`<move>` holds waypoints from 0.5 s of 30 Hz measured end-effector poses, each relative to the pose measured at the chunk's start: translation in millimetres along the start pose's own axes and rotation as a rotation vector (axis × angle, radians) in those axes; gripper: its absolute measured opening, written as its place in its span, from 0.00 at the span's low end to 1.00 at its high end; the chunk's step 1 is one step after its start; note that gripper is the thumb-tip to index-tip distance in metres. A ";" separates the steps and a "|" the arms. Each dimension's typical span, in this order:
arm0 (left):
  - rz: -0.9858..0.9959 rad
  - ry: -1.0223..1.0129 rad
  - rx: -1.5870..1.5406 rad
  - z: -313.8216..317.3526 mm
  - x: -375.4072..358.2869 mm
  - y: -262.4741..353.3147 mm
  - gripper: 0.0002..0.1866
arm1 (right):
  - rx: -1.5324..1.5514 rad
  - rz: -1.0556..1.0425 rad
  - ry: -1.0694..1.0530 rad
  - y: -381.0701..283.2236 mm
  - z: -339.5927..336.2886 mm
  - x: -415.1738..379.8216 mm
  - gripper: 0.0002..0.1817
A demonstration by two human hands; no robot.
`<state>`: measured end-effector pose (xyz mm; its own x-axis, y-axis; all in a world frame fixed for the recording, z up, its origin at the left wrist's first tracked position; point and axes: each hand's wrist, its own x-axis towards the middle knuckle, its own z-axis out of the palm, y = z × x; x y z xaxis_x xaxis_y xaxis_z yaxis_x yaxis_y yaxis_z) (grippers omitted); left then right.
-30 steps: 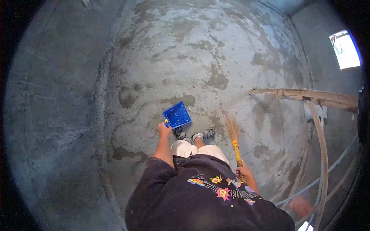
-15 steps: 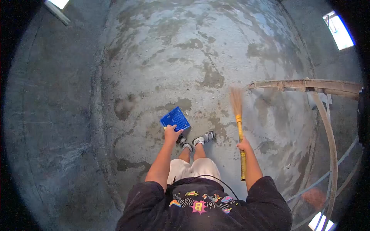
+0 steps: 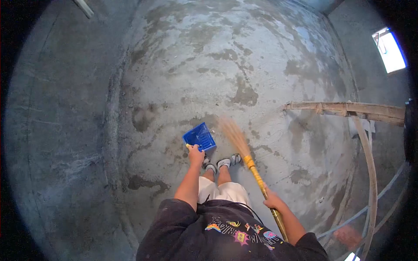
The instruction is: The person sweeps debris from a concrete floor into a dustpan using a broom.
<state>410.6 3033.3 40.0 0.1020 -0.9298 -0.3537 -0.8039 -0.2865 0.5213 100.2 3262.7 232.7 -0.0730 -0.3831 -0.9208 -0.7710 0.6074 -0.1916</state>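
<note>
My left hand (image 3: 195, 153) is closed around the handle of a blue dustpan (image 3: 200, 137), which is low near the floor in front of my feet. A broom (image 3: 238, 140) with straw-coloured bristles and a yellow handle slants across to the right. Its handle is gripped by my right hand (image 3: 273, 200). The bristle tips, slightly blurred, are close to the dustpan's right side. Small light bits lie by the pan's upper right edge, too small to name.
My feet (image 3: 224, 162) in sandals stand just behind the dustpan. The concrete floor (image 3: 183, 87) has dark damp patches. At the right, a wooden beam (image 3: 339, 107) and bent poles (image 3: 370, 165) reach in. A bright opening (image 3: 389, 50) shows in the right wall.
The broom's bristles have swung left toward the dustpan, and its handle now slants. My right hand has moved lower in view. The dustpan has stayed nearly in place, tilting slightly.
</note>
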 end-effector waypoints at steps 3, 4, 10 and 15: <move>-0.095 0.075 -0.006 9.8 2.8 -29.3 0.20 | 0.053 -0.047 0.188 29.4 -2.1 6.9 0.50; -0.091 0.071 0.008 4.6 1.3 -34.4 0.20 | 0.137 0.004 0.219 27.4 -12.2 13.4 0.50; -0.087 0.010 -0.042 -4.8 0.7 -42.1 0.19 | 0.273 0.102 0.454 25.3 -71.2 117.8 0.48; -0.153 -0.007 -0.061 6.8 -2.6 -33.8 0.18 | 0.076 0.089 0.395 18.3 -63.7 169.1 0.47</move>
<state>433.6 3047.0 18.1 0.2162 -0.8726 -0.4380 -0.7425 -0.4383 0.5066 33.5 3164.7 95.1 -0.3864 -0.5552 -0.7365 -0.7026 0.6945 -0.1549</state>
